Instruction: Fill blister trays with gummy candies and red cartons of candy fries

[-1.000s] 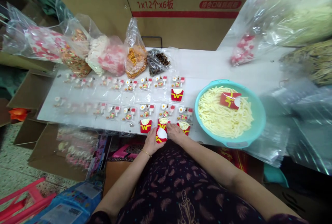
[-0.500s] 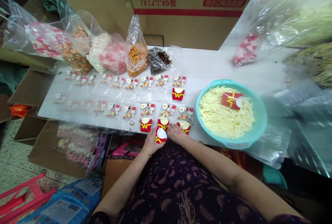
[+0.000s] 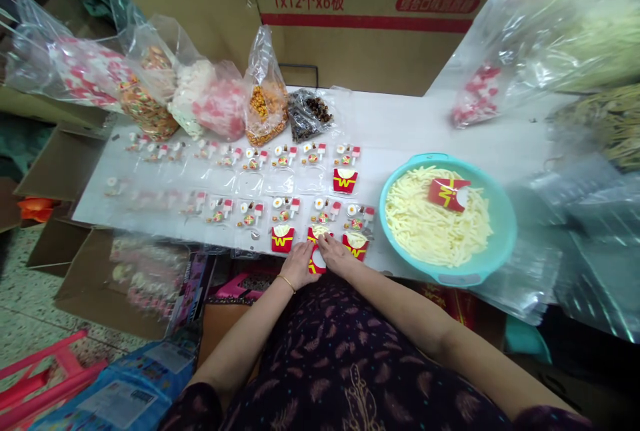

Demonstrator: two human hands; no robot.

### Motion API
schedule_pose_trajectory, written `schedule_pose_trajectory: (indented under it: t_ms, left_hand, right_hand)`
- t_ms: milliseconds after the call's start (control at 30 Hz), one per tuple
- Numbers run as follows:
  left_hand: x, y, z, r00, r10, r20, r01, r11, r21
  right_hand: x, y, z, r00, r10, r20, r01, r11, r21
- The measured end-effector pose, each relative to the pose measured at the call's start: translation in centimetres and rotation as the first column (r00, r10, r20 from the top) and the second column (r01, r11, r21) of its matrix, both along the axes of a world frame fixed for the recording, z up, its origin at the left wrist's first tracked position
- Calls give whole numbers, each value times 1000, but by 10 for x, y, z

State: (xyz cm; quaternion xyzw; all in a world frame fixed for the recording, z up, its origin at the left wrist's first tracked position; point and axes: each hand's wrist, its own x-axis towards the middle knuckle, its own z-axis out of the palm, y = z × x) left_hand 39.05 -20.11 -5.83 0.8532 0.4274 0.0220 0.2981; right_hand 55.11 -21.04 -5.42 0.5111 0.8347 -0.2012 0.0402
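Observation:
My left hand point(image 3: 299, 267) is closed around a small red toy fries carton point(image 3: 317, 260) with a yellow W and a white opening. Just behind it lies a filled fries carton point(image 3: 313, 232), partly covered by the hands. My right hand point(image 3: 338, 256) has its fingers bent together at this filled carton's top and the held one; what they pinch is hidden. Filled cartons lie on both sides, one at left point(image 3: 283, 240) and one at right point(image 3: 358, 252). To the right, a turquoise basin point(image 3: 506, 234) holds pale fries point(image 3: 425, 224) with another red carton point(image 3: 449, 194) on top.
Two rows of clear packets point(image 3: 285, 208) with miniature foods lie across the white table point(image 3: 385, 128). Knotted bags of small pieces point(image 3: 267, 111) stand along the back before a large cardboard box point(image 3: 350, 51). Clear plastic bags point(image 3: 530, 271) are stacked at right.
My left hand has moved slightly right and up with the carton, turning it closer to my right hand. My right fingers have shifted up onto the filled carton's top.

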Motion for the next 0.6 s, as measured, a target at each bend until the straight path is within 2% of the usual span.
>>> schedule_pose_trajectory:
  t_ms: [167, 333, 433, 600]
  left_hand:
    - [1, 2, 4, 1000, -16, -23, 16, 1000, -17]
    - [0, 0, 11, 1000, 19, -3, -19, 1000, 6]
    - [0, -3, 10, 1000, 17, 4, -17, 1000, 14]
    - [2, -4, 7, 999, 19, -35, -20, 1000, -23]
  right_hand:
    - [10, 4, 10, 996, -6, -87, 1, 999, -50]
    - [15, 21, 22, 972, -197, -127, 188, 979, -77]
    - [6, 40, 22, 946, -288, -149, 280, 957, -72]
    - [-3, 65, 13, 928, -333, -169, 308, 938, -159]
